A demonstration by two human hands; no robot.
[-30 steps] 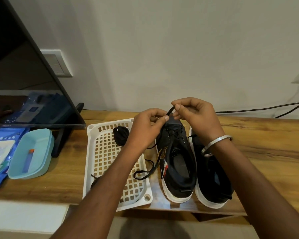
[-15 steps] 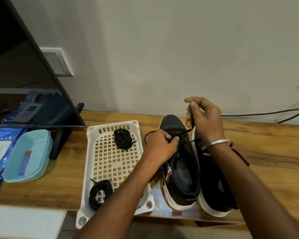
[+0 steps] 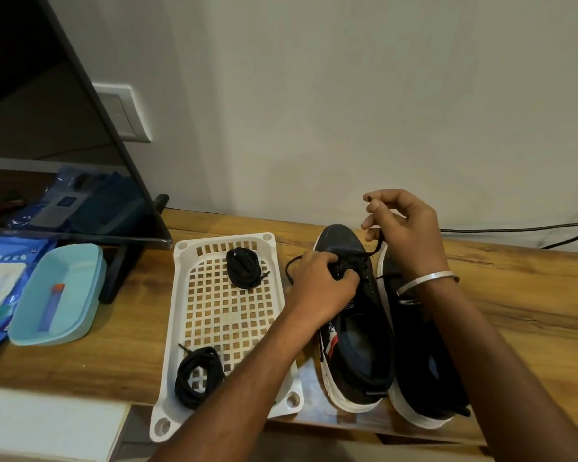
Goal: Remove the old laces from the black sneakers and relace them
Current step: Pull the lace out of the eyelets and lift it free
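Wooden table (image 3: 514, 305) bears sneakers (image 3: 357, 328), against white wall (image 3: 314, 95).

No text, brand or number can be read: the small logo on the left sneaker's (image 3: 354, 315) side and the print on the blue packets (image 3: 0, 288) are too blurred.

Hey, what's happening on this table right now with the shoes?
A person is working on the lace of the left black sneaker of a pair standing on the wooden table. The right hand pinches one end of the lace and holds it up above the toe, while the left hand grips the shoe at its eyelets. The other sneaker stands beside it, partly hidden by the right arm. Two coiled black laces lie in the white tray to the left.
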